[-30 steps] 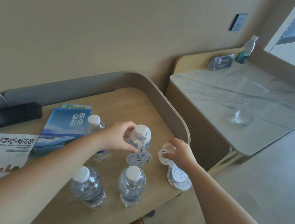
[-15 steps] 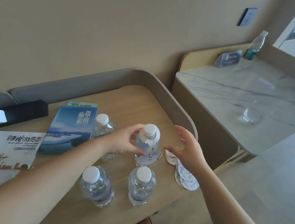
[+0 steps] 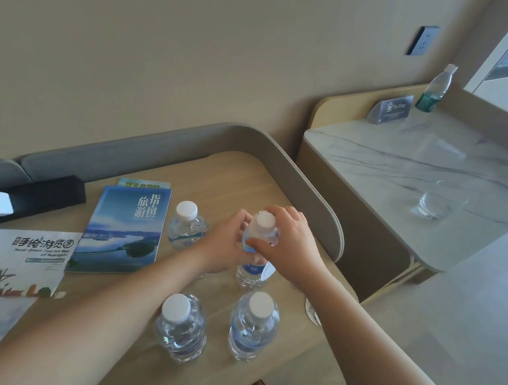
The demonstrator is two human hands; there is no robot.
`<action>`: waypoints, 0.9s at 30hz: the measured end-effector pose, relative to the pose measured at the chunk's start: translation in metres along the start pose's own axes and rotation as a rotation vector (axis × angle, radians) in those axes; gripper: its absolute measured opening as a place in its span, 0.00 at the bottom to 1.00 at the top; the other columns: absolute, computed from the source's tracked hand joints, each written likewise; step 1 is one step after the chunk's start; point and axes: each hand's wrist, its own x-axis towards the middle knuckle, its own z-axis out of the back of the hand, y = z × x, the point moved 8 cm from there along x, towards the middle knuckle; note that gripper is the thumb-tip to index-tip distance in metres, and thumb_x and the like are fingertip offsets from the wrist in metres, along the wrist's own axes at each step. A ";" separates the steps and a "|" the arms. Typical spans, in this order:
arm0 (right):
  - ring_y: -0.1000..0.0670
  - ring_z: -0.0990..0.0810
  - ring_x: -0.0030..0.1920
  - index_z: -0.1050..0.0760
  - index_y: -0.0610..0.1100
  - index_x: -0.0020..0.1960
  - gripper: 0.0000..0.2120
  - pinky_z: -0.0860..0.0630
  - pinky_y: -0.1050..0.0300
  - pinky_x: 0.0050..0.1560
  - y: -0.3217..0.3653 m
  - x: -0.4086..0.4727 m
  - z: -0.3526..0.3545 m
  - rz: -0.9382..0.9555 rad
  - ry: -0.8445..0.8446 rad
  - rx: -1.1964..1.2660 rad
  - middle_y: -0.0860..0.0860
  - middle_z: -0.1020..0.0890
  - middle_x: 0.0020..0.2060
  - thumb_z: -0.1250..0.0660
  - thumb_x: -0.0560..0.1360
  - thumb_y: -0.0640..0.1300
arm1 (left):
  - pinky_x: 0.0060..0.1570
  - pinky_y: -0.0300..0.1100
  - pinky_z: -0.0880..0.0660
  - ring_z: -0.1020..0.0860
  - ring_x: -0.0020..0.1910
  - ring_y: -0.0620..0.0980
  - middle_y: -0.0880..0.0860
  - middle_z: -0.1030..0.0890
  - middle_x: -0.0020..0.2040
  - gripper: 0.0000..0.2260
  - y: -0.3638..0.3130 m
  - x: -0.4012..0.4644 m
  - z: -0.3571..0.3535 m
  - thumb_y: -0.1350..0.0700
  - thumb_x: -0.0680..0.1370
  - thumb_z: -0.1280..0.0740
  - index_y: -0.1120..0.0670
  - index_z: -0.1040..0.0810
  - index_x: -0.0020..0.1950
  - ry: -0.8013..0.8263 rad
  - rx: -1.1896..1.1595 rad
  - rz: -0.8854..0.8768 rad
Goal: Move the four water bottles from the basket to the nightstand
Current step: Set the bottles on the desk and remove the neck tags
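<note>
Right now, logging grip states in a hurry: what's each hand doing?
Left hand: closed around the bottle.
Right hand: closed on the same bottle, near its cap.

Both the left hand and the right hand wrap one upright water bottle; three more bottles stand just beside them on the desk
</note>
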 end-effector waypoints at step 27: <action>0.57 0.26 0.42 0.24 0.46 0.60 0.25 0.32 0.73 0.40 -0.011 -0.008 0.055 0.144 -0.202 0.067 0.54 0.26 0.49 0.27 0.67 0.56 | 0.57 0.52 0.23 0.20 0.55 0.45 0.48 0.21 0.56 0.28 -0.001 0.003 -0.001 0.50 0.65 0.20 0.50 0.32 0.57 0.037 0.070 -0.004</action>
